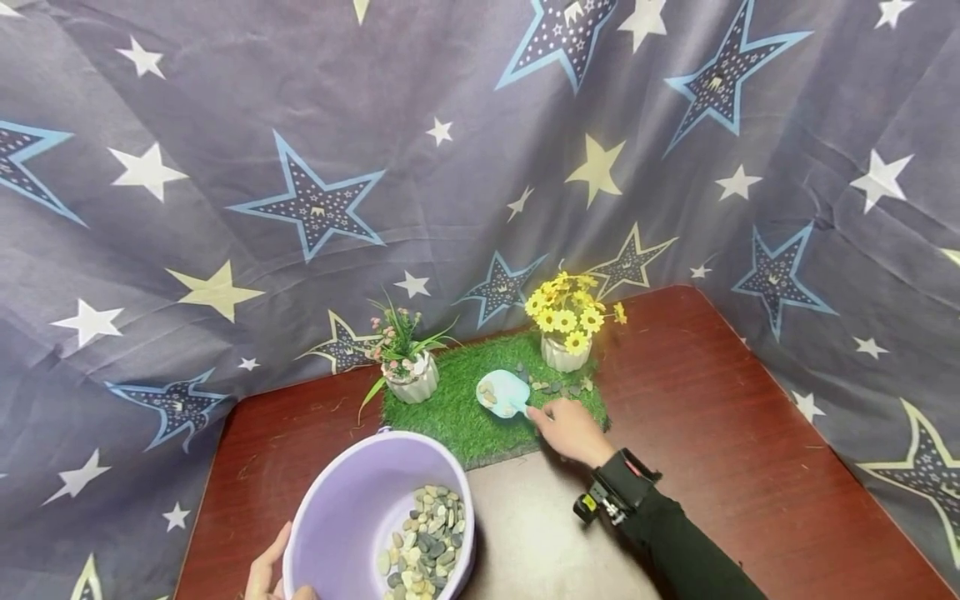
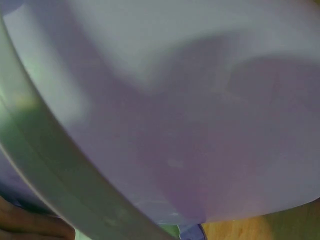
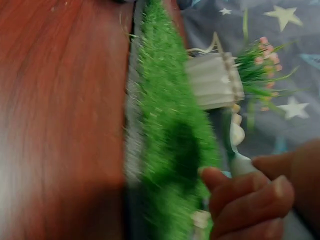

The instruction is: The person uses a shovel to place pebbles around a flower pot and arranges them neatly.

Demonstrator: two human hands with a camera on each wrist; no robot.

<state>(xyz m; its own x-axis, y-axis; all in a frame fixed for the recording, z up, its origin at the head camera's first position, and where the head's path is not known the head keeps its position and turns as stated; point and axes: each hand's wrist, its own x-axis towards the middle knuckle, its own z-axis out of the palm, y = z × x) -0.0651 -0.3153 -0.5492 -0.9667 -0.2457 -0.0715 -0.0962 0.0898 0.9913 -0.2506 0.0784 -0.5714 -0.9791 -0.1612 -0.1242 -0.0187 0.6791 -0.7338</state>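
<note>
**Scoop held over the grass mat, bucket steadied at the near edge**

The right hand (image 1: 572, 431) reaches forward from a black sleeve, fingers (image 3: 250, 192) curled in a pinching grip on the handle of a pale blue scoop (image 1: 503, 393). The scoop's blade lies over the green grass mat (image 1: 457, 412), carrying a few pebbles, with loose pebbles (image 1: 551, 386) scattered just beside it near the yellow flower pot (image 1: 566, 329). A white ribbed pot of pink flowers (image 1: 407, 360) stands at the mat's left. The left hand (image 1: 272, 575) grips the rim of the lilac bucket (image 1: 352, 500), which holds mixed pebbles (image 1: 426, 542). All rests on a reddish-brown tabletop (image 1: 720, 417), backed by star-printed cloth (image 1: 300, 167).
</note>
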